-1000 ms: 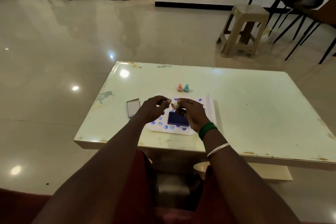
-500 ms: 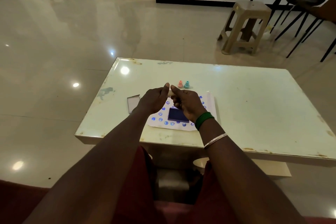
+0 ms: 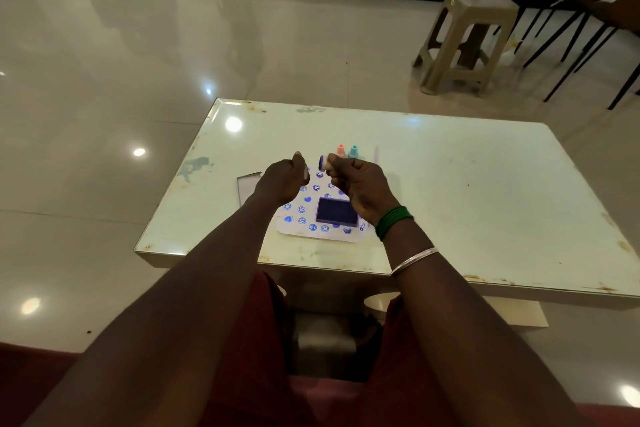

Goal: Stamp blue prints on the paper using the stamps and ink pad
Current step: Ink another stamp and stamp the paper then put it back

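Fingers of the right hand (image 3: 360, 187) pinched a stamp (image 3: 323, 163), inked face sideways; it needed turning flat toward bare paper (image 3: 348, 237) near the bench's front edge.

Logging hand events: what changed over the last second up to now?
Both hands rose off the paper and parted. The right hand now holds the stamp alone, inked face sideways towards the left hand, which has let go; whether it holds anything is unclear. Ink pad, pink stamp, teal stamp and lid stayed put.
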